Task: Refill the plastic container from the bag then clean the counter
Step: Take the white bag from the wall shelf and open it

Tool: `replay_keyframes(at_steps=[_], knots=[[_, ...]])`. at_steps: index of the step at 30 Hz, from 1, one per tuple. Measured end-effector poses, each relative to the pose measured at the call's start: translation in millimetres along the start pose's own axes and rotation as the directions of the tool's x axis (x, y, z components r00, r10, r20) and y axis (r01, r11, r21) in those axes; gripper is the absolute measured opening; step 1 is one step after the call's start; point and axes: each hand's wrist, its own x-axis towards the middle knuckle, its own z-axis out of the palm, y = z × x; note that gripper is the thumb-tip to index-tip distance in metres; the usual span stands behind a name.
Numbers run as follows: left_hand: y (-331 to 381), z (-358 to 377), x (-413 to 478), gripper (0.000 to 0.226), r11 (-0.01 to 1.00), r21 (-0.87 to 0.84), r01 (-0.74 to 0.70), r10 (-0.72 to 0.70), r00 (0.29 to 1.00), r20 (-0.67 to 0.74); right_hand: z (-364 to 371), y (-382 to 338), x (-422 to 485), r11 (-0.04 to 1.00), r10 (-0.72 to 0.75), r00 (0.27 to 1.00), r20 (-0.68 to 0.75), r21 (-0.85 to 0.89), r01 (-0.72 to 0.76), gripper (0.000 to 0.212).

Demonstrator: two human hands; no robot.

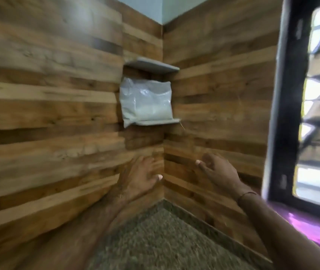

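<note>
A clear plastic bag (146,103) partly filled with white grains stands on the lower corner shelf (158,121), leaning into the wall corner. My left hand (140,177) is raised below the bag, fingers spread, holding nothing. To its right, my right hand (218,171) is also raised and empty, fingers apart, at about the same height. Both hands are well beneath the shelf and apart from the bag. No plastic container is in view. The frame is blurred by motion.
A second grey corner shelf (152,65) sits above the bag. Wood-look tiled walls (48,114) meet in the corner. A speckled granite counter (161,240) lies below. A dark-framed window (291,114) with louvres is on the right.
</note>
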Motion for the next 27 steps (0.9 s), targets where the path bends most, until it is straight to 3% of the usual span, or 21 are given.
replay_keyframes(at_steps=[6,14,22,27], knots=[[-58,-60,105,0.073,0.997,0.058,0.044,-0.034,0.987,-0.157,4,-55,132,0.996,-0.082,0.993,-0.09,0.023,0.085,0.029],[-101,-109,265,0.076,0.994,0.107,-0.018,0.053,0.941,-0.336,14,-103,295,0.987,-0.149,0.963,-0.223,0.026,0.159,0.041],[-131,-138,414,0.071,0.918,0.397,-0.012,0.208,0.866,-0.454,22,-132,438,0.965,-0.238,0.936,-0.258,-0.173,0.198,0.05],[-155,-136,483,0.033,0.914,0.403,0.038,0.156,0.886,-0.437,34,-156,514,0.943,-0.281,0.931,-0.233,-0.247,0.223,0.063]])
